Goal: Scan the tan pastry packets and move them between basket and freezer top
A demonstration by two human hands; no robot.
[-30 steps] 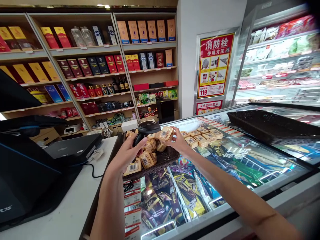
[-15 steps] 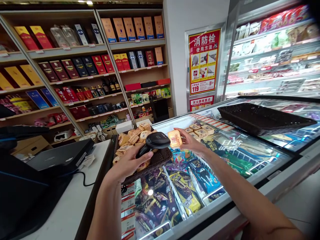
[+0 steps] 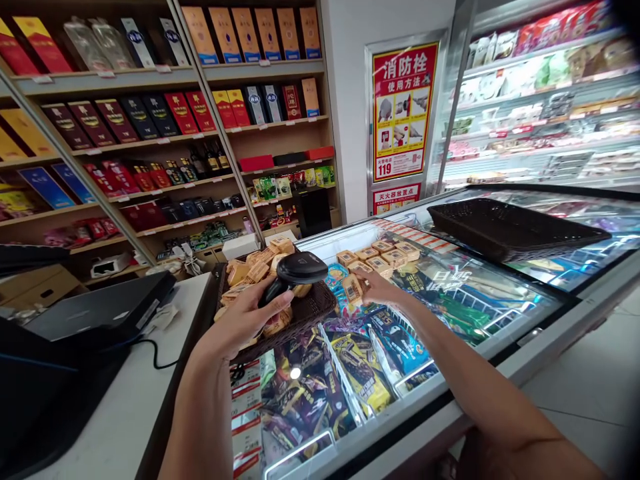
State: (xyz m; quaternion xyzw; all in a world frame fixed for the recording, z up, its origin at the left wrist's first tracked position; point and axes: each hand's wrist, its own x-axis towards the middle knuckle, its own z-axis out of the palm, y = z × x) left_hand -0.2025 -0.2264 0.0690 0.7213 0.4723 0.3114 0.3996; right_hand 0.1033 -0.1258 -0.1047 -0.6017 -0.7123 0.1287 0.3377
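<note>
A black handheld barcode scanner [image 3: 301, 268] is gripped by its handle in my left hand [image 3: 243, 319], held over a dark woven basket [image 3: 313, 315]. Many small packaged pastries [image 3: 255, 270] with labels lie heaped in that basket. Between the thumb and fingers of my right hand [image 3: 383, 291] is one packaged pastry [image 3: 353, 289], its label facing me. It is just in front of a group of similar packages [image 3: 383, 257] laid flat in rows on the freezer's glass top [image 3: 453, 277]. Whether the held package touches the glass is hard to tell.
A dark woven tray [image 3: 515, 230] sits on the freezer at the right. Ice cream packs [image 3: 363, 367] show under the glass. Left of me is a white counter [image 3: 125, 393] with black checkout equipment [image 3: 100, 307]. Shelves of boxed goods [image 3: 150, 120] stand behind.
My right hand has brought the pastry down from beside the scanner head to the rows on the glass. The scanner stays in my left hand. The view has shifted slightly.
</note>
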